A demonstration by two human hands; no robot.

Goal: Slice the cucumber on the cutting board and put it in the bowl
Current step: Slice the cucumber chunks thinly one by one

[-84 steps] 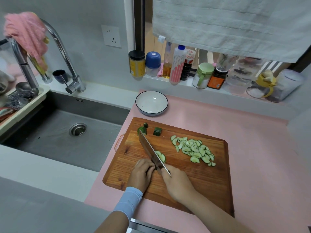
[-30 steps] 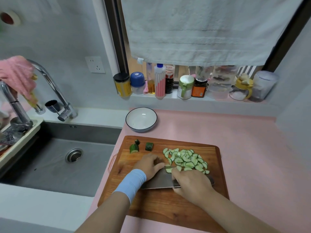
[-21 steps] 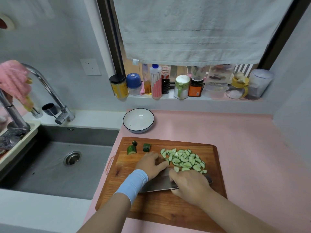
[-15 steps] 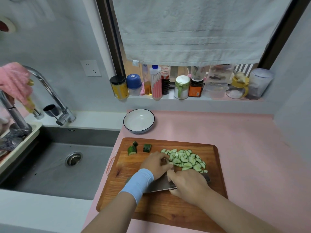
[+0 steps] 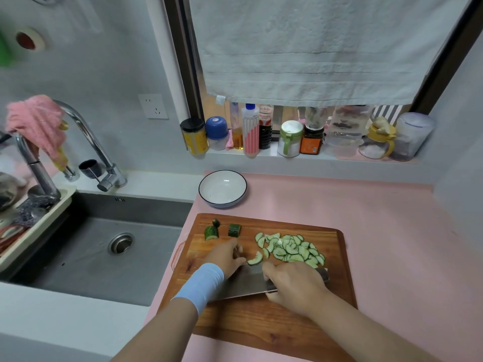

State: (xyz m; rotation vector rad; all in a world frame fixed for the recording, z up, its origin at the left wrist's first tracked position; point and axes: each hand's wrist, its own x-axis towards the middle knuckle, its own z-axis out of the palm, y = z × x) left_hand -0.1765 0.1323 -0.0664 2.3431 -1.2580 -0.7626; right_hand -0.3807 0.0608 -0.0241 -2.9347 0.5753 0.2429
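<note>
A pile of half-moon cucumber slices (image 5: 290,249) lies on the far right part of the wooden cutting board (image 5: 261,322). Two dark green cucumber end pieces (image 5: 211,232) sit at the board's far left corner. My right hand (image 5: 294,283) grips the handle of a broad knife (image 5: 243,283), whose blade lies nearly flat on the board just in front of the pile. My left hand (image 5: 227,257), with a blue wrist sleeve, rests cupped over the blade's far edge, its fingertips against one loose slice (image 5: 254,259). The white bowl (image 5: 222,188) with a dark rim stands empty beyond the board.
A steel sink (image 5: 104,246) with a tap (image 5: 86,142) lies left of the pink counter (image 5: 392,244). Bottles and jars (image 5: 287,134) line the window sill behind. A dish rack (image 5: 28,226) hangs at the sink's left edge.
The knife went from cutting upright to lying flat beside the slices. My left hand left the cucumber piece and moved right onto the blade, toward the pile.
</note>
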